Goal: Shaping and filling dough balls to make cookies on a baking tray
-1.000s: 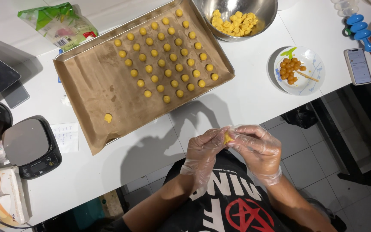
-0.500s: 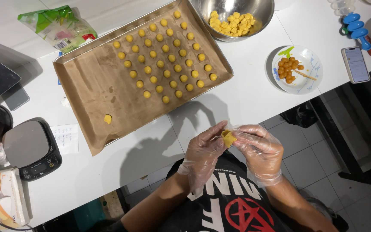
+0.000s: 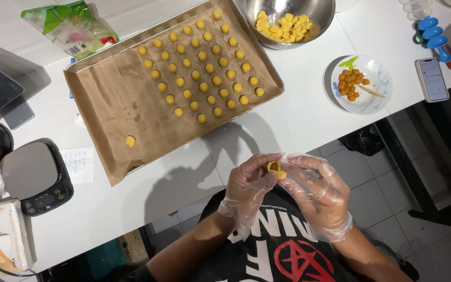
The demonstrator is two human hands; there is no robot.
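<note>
Small yellow dough piece [image 3: 275, 168] with a darker hollow is pinched between gloved left hand [image 3: 247, 189] and gloved right hand [image 3: 319, 192], fingertips together at the white table's [image 3: 298, 120] edge. One parchment-lined baking tray [image 3: 131, 104] (many dough balls, one loose lump), one steel bowl [image 3: 288, 21].

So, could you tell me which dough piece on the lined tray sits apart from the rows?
The lone yellow piece near the tray's front left edge; it looks roughly shaped, while the others form neat round rows at the far right.

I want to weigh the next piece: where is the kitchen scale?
The kitchen scale sits at the head view's left edge on the white table, just below-left of the baking tray.
</note>
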